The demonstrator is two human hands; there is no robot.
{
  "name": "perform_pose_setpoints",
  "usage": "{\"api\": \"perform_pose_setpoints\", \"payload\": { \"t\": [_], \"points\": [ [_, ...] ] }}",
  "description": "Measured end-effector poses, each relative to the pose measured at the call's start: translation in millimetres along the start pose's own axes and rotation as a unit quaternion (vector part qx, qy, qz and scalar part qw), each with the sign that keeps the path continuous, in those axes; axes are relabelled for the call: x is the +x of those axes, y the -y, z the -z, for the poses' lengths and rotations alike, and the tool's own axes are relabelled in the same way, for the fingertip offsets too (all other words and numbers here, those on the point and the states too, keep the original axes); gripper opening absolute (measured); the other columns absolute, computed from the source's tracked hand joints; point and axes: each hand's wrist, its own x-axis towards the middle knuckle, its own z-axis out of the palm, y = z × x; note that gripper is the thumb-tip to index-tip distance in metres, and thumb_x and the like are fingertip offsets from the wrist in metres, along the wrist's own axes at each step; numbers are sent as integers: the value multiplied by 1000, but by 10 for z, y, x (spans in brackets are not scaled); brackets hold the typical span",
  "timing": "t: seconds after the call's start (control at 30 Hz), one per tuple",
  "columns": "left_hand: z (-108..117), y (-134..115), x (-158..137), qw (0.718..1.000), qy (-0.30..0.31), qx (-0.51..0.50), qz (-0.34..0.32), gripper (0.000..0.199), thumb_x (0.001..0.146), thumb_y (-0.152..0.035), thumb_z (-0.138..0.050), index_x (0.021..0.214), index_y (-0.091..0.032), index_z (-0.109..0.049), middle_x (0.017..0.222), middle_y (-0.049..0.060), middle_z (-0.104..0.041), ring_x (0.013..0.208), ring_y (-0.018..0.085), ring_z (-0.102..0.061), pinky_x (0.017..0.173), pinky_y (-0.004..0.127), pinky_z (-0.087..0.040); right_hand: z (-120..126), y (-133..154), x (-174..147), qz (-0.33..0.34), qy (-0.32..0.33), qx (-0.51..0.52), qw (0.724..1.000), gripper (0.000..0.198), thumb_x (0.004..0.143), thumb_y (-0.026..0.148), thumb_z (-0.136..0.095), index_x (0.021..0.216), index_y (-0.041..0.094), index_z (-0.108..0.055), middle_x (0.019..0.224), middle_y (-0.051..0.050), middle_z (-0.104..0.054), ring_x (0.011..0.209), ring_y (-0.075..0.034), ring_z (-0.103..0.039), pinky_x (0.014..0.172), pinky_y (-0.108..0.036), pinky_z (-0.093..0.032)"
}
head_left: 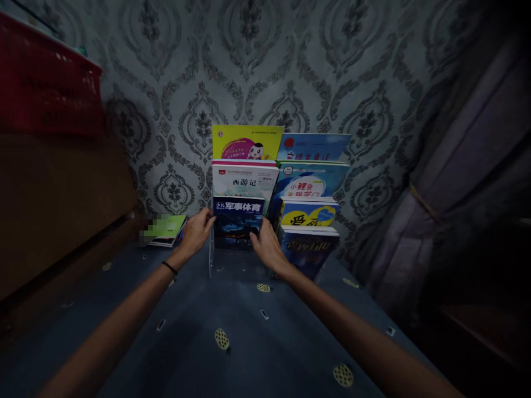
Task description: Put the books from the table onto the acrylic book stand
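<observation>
Left hand (198, 231), right hand (269, 246) pinching dark book (237, 224) by sides; white book (244, 179) behind, navy book (309, 251) right, green book (174, 226) left.

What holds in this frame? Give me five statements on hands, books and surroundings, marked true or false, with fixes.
1. The left hand and right hand are at opposite sides of the dark blue book. True.
2. Both wrists are bare. False: the left has a black band.
3. The yellow book stands behind the white book. True.
4. Every book stands upright. False: a green book lies down at the left.
5. The curtain is gathered by a tie. True.
</observation>
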Motion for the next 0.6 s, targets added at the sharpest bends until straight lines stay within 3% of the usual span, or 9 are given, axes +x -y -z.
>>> {"api": "perform_pose_setpoints", "payload": {
  "t": [0.13,0.3,0.6],
  "points": [
    [-11,-1,-18,1000,-3,0,-2,10,95,-29,-51,91,-23,-58,84,3,-68,80,22,-64,68,29,-41,-79,-4,-60,11,-16,22,1000,67,90,27,-45,151,7,-24,142,-25,-46,138,-33,-45,112,-52,-42],
    [-10,-5,-30,1000,-3,0,-4,9,95,-28,-51,90,-23,-57,84,4,-67,81,22,-64,68,29,-41,-147,-13,-97,3,-32,21,999,73,90,29,-44,154,4,-18,141,-27,-47,137,-35,-47,114,-56,-38],
    [52,-61,-85,1000,10,1,1,17,99,-32,-47,89,-22,-57,87,4,-68,82,21,-64,70,29,-40,-107,-8,-122,7,-32,16,999,69,92,30,-41,154,6,-22,138,-25,-50,131,-35,-51,111,-56,-41]
  ]
}}
